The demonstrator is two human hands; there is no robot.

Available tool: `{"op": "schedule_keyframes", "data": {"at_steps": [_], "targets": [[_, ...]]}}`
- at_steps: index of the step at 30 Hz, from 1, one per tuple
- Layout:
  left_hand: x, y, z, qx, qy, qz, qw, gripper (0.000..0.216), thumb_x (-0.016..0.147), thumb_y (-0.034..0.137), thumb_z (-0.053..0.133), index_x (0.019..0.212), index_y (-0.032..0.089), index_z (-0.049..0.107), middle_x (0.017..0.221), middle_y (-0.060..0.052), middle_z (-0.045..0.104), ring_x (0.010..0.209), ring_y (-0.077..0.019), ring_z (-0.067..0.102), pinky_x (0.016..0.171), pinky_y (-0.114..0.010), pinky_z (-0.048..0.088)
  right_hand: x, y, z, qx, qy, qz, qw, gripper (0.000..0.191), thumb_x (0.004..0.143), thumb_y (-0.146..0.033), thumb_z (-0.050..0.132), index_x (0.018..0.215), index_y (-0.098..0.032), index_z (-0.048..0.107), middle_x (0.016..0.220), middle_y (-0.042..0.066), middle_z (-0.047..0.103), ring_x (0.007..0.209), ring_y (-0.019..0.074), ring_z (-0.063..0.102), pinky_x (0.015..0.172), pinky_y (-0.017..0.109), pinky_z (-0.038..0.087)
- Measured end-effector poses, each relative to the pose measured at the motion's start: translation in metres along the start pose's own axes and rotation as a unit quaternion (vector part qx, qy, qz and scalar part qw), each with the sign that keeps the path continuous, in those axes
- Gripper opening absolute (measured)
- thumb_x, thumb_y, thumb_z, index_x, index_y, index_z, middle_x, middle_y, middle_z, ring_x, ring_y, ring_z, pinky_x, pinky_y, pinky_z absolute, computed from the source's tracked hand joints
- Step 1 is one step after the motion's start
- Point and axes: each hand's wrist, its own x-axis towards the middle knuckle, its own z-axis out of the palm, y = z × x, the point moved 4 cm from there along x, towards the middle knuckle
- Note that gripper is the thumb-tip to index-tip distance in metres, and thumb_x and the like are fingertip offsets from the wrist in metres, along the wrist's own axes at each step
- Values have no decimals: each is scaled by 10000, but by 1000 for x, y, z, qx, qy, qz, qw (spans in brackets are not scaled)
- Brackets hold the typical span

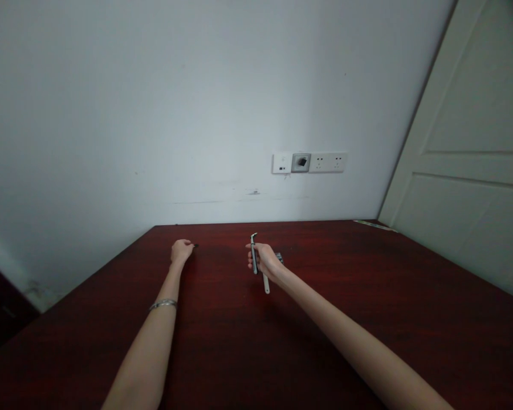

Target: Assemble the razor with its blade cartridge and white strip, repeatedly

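My right hand (pixel 265 261) is closed round a slim folding razor-like tool (pixel 253 250), held upright above the dark red table (pixel 325 319). Its grey metal end points up and a pale handle piece (pixel 265 283) hangs below my palm. Something small and grey (pixel 279 258) shows just behind this hand; I cannot make out what it is. My left hand (pixel 180 250) rests further left on the table, fingers curled and pinched on a tiny dark object (pixel 195 245) at its fingertips. A silver bracelet (pixel 163 304) sits on my left forearm.
A white wall (pixel 175 114) rises behind the table's far edge, carrying a strip of power sockets (pixel 308 163). A pale panelled door (pixel 465 171) stands at the right. A thin light strip (pixel 374 225) lies at the table's far right corner.
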Motion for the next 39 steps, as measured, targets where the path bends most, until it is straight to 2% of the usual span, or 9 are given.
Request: {"op": "schedule_keyframes", "data": {"at_steps": [5, 9, 13, 20, 24, 31, 36, 39], "targets": [[10, -2, 1, 155, -36, 35, 987, 369, 685, 220, 643, 1051, 171, 639, 1160, -143, 594, 1056, -289, 564, 842, -353, 452, -12, 2, -9, -86, -32, -6, 996, 136, 806, -103, 416, 891, -120, 521, 549, -4, 547, 451, 107, 531, 490, 263, 484], [17, -3, 1, 218, -90, 73, 969, 306, 718, 294, 620, 1008, 202, 658, 1118, -118, 620, 1047, -277, 567, 830, -336, 453, -20, 2, -20, -170, -67, -28, 983, 87, 796, -116, 448, 817, -126, 531, 620, 23, 595, 499, 121, 584, 480, 248, 489], [18, -3, -2, 246, -95, 85, 961, 243, 738, 296, 594, 960, 231, 670, 1073, -86, 644, 1000, -249, 590, 797, -307, 456, -26, -1, -30, -218, -80, -37, 972, 50, 782, -136, 488, 780, -132, 538, 625, 11, 597, 508, 118, 598, 469, 226, 491], [6, 13, 14, 227, -111, 137, 958, 164, 752, 292, 583, 871, 225, 675, 1004, -55, 667, 942, -198, 601, 755, -246, 445, -31, -9, -42, -238, -69, -69, 966, 86, 748, -202, 578, 791, -131, 556, 640, 13, 608, 514, 121, 606, 450, 215, 489], [-15, 35, 36, 190, -145, 171, 956, 166, 753, 293, 587, 862, 203, 674, 956, -60, 669, 914, -191, 600, 749, -238, 436, -30, -13, -46, -231, -68, -103, 965, 133, 730, -240, 610, 792, -130, 566, 627, 10, 603, 524, 130, 610, 445, 223, 494], [-57, 71, 67, 192, -162, 247, 936, 184, 770, 296, 553, 881, 200, 663, 1032, -87, 604, 931, -218, 574, 739, -271, 435, -27, -20, -55, -230, -49, -124, 964, 192, 701, -285, 647, 800, -129, 596, 628, 19, 633, 518, 118, 591, 415, 201, 482], [-70, 80, 76, 169, -147, 263, 939, 270, 748, 277, 569, 1005, 215, 624, 1065, -80, 574, 938, -213, 575, 760, -286, 440, -21, -22, -62, -256, -34, -160, 953, 245, 693, -289, 653, 854, -109, 618, 625, 17, 635, 499, 114, 581, 408, 211, 488], [-72, 93, 74, 117, -138, 265, 947, 255, 739, 260, 567, 967, 174, 638, 992, -88, 612, 899, -199, 589, 747, -276, 449, -17, -23, -66, -285, -17, -183, 941, 246, 697, -292, 650, 864, -112, 629, 658, 30, 651, 528, 111, 583, 408, 190, 466]]}}
